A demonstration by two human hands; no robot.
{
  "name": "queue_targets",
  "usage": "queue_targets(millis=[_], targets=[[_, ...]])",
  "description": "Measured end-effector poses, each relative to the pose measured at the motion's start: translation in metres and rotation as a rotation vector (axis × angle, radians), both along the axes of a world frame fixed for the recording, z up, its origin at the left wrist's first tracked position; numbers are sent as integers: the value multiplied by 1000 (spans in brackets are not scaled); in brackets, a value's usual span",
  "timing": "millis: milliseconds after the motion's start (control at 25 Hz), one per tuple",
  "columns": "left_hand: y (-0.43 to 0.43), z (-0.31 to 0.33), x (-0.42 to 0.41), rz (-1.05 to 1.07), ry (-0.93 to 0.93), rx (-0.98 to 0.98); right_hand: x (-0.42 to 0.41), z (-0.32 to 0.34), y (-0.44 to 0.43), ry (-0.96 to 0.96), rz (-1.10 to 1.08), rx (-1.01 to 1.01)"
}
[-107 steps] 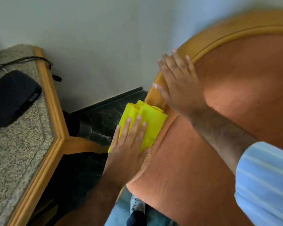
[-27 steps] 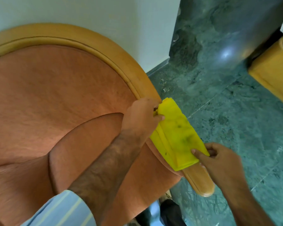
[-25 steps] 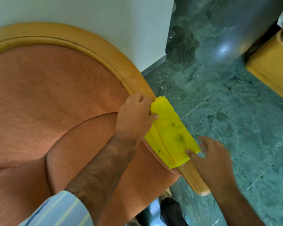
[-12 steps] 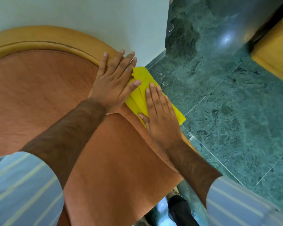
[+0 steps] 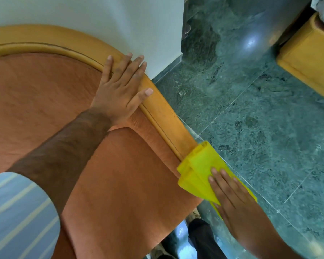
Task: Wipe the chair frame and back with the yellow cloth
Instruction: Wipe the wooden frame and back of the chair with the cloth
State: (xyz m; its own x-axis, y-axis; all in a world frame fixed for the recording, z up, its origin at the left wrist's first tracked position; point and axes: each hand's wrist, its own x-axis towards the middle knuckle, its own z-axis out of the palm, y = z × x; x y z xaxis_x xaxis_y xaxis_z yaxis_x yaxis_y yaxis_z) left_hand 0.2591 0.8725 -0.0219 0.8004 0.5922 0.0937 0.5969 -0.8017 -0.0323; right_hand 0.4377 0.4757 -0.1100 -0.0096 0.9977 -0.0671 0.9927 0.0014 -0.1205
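Note:
The chair has a curved light-wood frame (image 5: 163,116) around an orange upholstered back (image 5: 36,101) and an orange seat cushion (image 5: 129,184). The folded yellow cloth (image 5: 196,165) lies over the lower end of the frame's right side. My right hand (image 5: 232,199) presses flat on the cloth, fingers together, covering its near half. My left hand (image 5: 120,88) rests flat higher up, across the frame and the edge of the back, fingers spread and holding nothing. The frame's tip under the cloth is hidden.
A white wall (image 5: 101,19) stands right behind the chair and ends at a corner. Green marble floor (image 5: 260,128) spreads to the right. A yellow-wood piece of furniture (image 5: 307,58) sits at the top right. A dark shoe (image 5: 200,238) shows below the seat.
My right hand has slid the cloth down the frame toward me, away from my left hand. The left hand stays on the upper curve of the frame.

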Motion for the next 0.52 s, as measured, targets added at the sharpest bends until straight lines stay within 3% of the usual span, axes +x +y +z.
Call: queue_targets(millis=[120,240,520], targets=[[2,-1,0,-10,1,-3,1,-2,-40,-4,-57,-5],[2,-2,0,-5,6,18,-11,-1,-26,56,-159,19],[1,-4,3,8,7,24,-50,15,158,270,-276,121]])
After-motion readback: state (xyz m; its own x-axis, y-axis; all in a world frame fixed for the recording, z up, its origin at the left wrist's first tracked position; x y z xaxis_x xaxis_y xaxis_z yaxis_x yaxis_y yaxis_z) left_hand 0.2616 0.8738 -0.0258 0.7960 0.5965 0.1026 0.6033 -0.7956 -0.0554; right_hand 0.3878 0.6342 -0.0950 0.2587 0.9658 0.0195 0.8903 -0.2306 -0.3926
